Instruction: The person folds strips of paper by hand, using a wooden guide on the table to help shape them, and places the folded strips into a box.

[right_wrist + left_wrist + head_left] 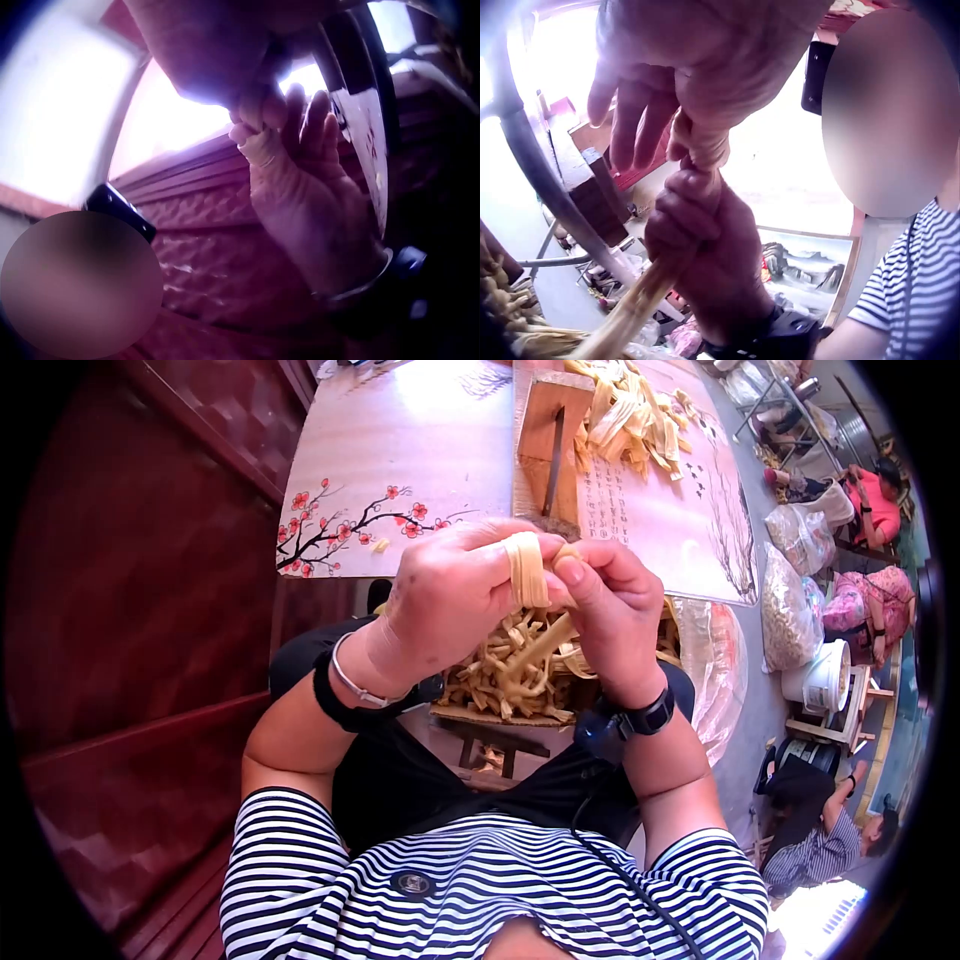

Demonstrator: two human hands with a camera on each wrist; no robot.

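Note:
A pale yellow flat strip (528,570) is wrapped around the thumb side of my left hand (440,595), which is raised just past the table's near edge. Its other fingers (311,124) stretch out fairly straight in the right wrist view. Right beside it, my right hand (615,600) pinches the strip between thumb and curled fingers. In the left wrist view, the strip's long tail (641,304) hangs below the right fist. Under both hands lies a pile of similar pale yellow strips (515,670), many of them knotted, on a board at my lap.
The table (400,450) with printed blossoms stands ahead. On it are a wooden block with a dark bar (553,450) and a heap of loose strips (635,425). A dark red panelled door (130,610) is at left. Bags (790,600), a white bucket (825,675) and seated people are at right.

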